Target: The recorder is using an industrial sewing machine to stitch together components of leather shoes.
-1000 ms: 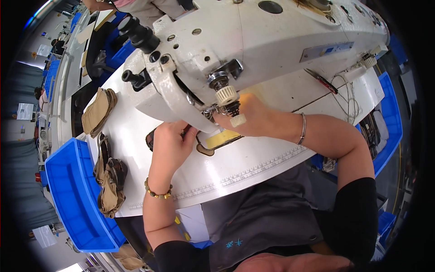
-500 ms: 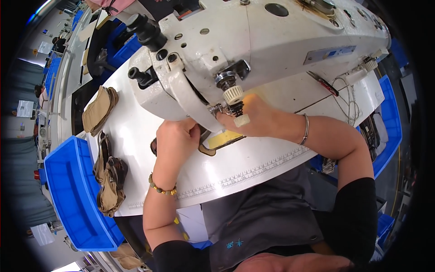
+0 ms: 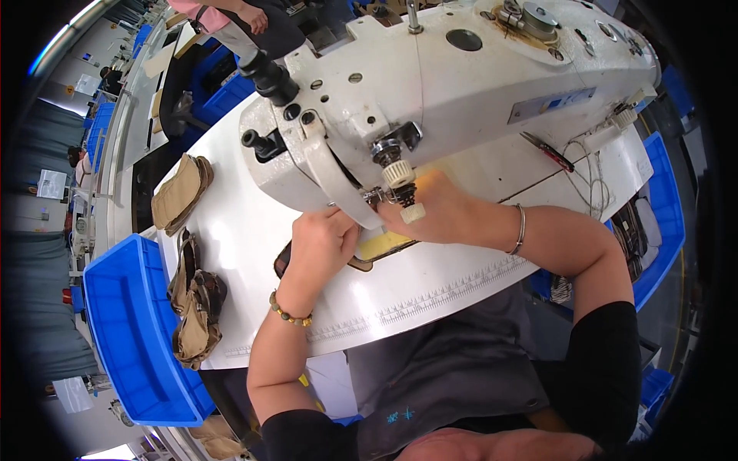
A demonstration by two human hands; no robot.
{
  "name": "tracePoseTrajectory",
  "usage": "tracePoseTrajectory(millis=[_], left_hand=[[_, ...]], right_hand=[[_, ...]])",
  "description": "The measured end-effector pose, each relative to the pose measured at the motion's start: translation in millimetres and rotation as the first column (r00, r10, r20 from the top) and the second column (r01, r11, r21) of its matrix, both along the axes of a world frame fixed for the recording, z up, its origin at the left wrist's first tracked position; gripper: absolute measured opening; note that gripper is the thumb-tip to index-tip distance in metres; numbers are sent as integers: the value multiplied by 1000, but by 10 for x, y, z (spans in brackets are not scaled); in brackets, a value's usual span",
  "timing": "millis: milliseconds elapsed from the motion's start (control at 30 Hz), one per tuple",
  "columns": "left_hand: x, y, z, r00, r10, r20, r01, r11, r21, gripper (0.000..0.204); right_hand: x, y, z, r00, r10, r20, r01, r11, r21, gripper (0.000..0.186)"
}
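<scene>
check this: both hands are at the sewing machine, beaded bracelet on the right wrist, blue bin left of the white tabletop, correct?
Not quite: the head view shows the beaded bracelet on the left wrist, not the right. The left hand and right hand are at the sewing machine, and the blue bin is left of the white tabletop.

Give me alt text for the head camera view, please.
A person's left hand and right hand are close together at a white sewing machine, dark fabric showing beside the left. Tan fabric pieces lie on the white tabletop, near a blue plastic bin.
</scene>
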State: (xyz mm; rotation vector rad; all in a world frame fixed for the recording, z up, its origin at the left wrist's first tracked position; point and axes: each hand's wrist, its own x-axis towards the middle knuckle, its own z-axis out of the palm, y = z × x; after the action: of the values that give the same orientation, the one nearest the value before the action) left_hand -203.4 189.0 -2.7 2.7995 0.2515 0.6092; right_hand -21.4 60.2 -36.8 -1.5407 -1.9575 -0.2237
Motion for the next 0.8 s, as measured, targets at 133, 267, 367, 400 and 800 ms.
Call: tracePoseTrajectory(millis=[133,267,367,400,800], left_hand=[[-15,-17,18,995,63,-74,-76,981,-181,26],[-50,-124,115,991,57,-119,-65,996,-66,31],[-43,-222,154,993,81,-85,-85,995,-43,31],[-26,-241,175,993,76,-92,-81,996,-47,31],[-15,-187,88,993,86,-82,-92,993,-68,40]], right_hand=[[-61,-111,6,995,17,102,-10,997,-73,11],[-141,-167,118,998,-12,59,22,983,-180,8],[-124,-174,168,998,60,23,-52,969,-242,6],[-128,-184,163,998,55,17,-49,968,-246,6],[-153,-187,114,998,58,17,-53,971,-233,7]])
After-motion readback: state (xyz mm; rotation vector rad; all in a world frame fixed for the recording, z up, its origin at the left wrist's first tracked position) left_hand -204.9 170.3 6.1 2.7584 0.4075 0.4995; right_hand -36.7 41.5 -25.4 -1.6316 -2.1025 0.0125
